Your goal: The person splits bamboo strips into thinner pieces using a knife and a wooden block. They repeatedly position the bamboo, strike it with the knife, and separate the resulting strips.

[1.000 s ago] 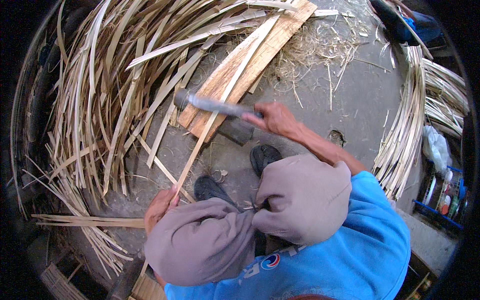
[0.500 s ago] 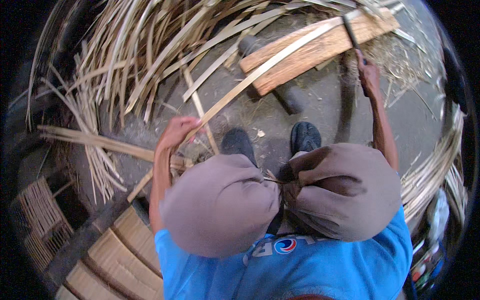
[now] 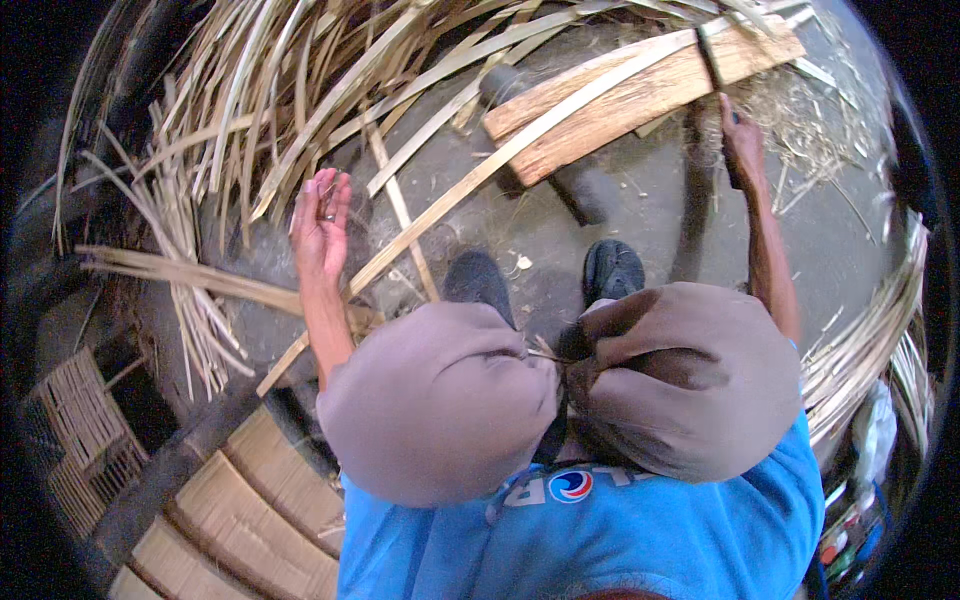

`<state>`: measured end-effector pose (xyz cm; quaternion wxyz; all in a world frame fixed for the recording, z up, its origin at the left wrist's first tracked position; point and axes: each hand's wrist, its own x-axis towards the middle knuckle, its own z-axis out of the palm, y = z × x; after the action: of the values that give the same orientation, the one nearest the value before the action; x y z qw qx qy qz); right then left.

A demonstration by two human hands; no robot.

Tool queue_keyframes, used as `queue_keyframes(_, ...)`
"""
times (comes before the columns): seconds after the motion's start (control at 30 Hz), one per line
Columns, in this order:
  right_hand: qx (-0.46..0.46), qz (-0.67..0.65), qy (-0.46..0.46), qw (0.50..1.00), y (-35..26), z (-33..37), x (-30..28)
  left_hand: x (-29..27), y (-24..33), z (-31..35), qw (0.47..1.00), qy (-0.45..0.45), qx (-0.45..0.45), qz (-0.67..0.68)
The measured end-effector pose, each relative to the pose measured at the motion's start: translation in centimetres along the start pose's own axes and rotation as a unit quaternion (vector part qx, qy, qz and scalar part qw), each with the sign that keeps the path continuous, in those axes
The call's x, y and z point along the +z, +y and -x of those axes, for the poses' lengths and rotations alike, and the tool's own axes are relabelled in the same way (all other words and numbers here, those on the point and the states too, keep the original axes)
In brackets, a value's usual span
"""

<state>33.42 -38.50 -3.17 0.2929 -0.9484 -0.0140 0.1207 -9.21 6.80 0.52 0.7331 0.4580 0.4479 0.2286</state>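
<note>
Two hands differ: my left hand [image 3: 320,225] has released the long strip [image 3: 500,165], fingers spread. My right hand [image 3: 742,140] grips the knife [image 3: 712,55] (blade now on the wooden block [image 3: 640,95]), so splitting seems paused.

This looks like a rough craft workshop for splitting cane or bamboo. A wooden plank [image 3: 640,95] lies on a bare grey concrete floor [image 3: 600,220] as a work block. Left of the plank and beyond it, heaps of long pale split strips [image 3: 250,110] fan out; fine shavings [image 3: 800,120] litter the floor just right of it. Well below and left of the plank sit stacked woven mats [image 3: 230,510].
</note>
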Motion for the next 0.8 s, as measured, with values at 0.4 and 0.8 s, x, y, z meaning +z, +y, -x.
queue_keyframes(0.4, -0.027, -0.001, 0.096, 0.995, 0.6, -1.3, -1.6, 18.3, -1.4, 4.1, 0.805, -0.096, 0.215, -0.544)
queue_keyframes(0.8, -0.134, 0.063, 0.082, 0.986, -1.5, 2.9, -3.2, -6.1, 4.2, 5.8, 0.782, -0.129, -0.037, -0.609)
